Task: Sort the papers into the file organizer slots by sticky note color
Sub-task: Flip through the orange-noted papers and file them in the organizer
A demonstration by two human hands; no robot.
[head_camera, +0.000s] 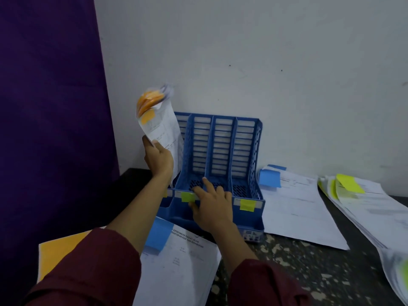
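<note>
A blue file organizer (223, 138) with several upright slots stands against the wall; green (187, 197) and yellow-green (247, 204) sticky labels mark its front edge. My left hand (157, 159) grips a bent bundle of papers with orange sticky notes (152, 115), held upright over the leftmost slot. My right hand (212, 206) rests on the organizer's front rim at the middle slots, fingers spread, holding nothing. A paper with a blue sticky note (157, 236) lies in front of the organizer.
To the right lie papers with a blue note (269, 178) and a stack with yellow-green notes (350, 183). An orange sheet (59, 250) lies at the near left. A purple curtain (48, 107) hangs on the left; the wall is just behind the organizer.
</note>
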